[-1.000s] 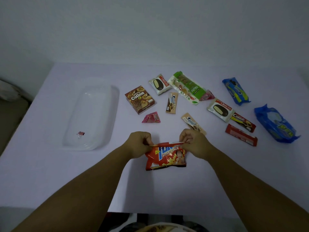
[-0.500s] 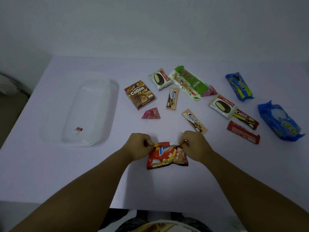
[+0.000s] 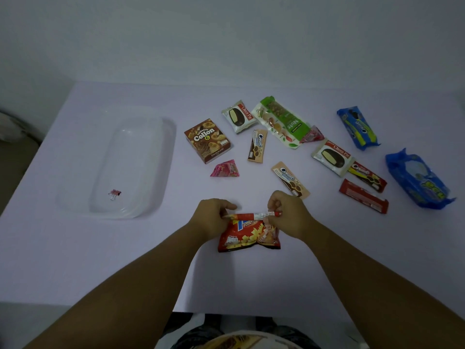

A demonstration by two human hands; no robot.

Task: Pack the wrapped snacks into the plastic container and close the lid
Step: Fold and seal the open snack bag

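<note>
A red potato snack bag (image 3: 247,236) lies near the table's front, its top edge folded over. My left hand (image 3: 212,217) pinches the fold at its left end and my right hand (image 3: 289,214) pinches it at the right end. The clear plastic container (image 3: 161,157) stands at the left with a small pink binder clip (image 3: 114,194) inside it. Other wrapped snacks lie beyond my hands: a brown Collon box (image 3: 207,141), two Choco Pie packs (image 3: 239,117) (image 3: 332,157), a green nuts pack (image 3: 281,122) and two pink triangular packs (image 3: 225,170) (image 3: 312,135).
Cream-O packs (image 3: 257,146) (image 3: 290,180) (image 3: 367,176), a red bar (image 3: 363,196), a blue cookie pack (image 3: 357,127) and a larger blue pack (image 3: 419,181) lie to the right. The white table (image 3: 75,260) ends just below my forearms. A wall rises behind it.
Both hands have rolled the red bag's top edge down, so less of its printed front shows. The bag stays in the same place on the table.
</note>
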